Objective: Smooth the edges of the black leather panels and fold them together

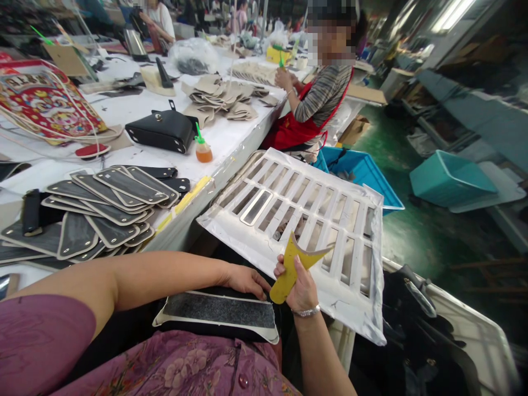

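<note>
My right hand [303,289] is wrapped round a thin, curved yellow piece [290,275] with a notched upper end, held up at the near edge of a white slatted rack. The material of this piece is hard to make out. On my lap lies a dark grey panel [223,311] with a pale border, its grey face up. My left hand [246,279] has its fingers closed at the panel's upper right edge, close to the lower tip of the yellow piece. The fingertips are partly hidden there.
The slatted rack [350,286] carries one framed strip [256,208]. Left, the white table [144,93] bears stacked dark panels [119,190], a black bag [163,131] and a glue bottle [203,149]. A co-worker [325,93] sits beyond. At right stands a crate of black pieces [421,330].
</note>
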